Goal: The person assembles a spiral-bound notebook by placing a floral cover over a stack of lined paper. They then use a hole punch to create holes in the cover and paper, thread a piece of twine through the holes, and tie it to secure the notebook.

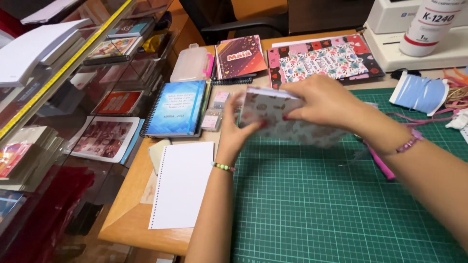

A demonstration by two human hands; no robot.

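Both my hands hold a small floral-patterned booklet (270,108) with white page edges, lifted over the far edge of the green cutting mat (317,204). My left hand (239,131) grips its left end from below, a green bead bracelet on the wrist. My right hand (324,100) presses over its top right, with a pink bracelet on the wrist. More floral cover material (317,136) lies under my right hand.
A punched white sheet (183,185) lies left of the mat. Behind it sit a blue spiral notebook (176,108), a dark patterned notebook (240,56) and floral covers (324,61). A pink tool (380,163), blue ribbon (419,92) and a white bottle (431,24) are at right. Glass shelving (63,97) stands at left.
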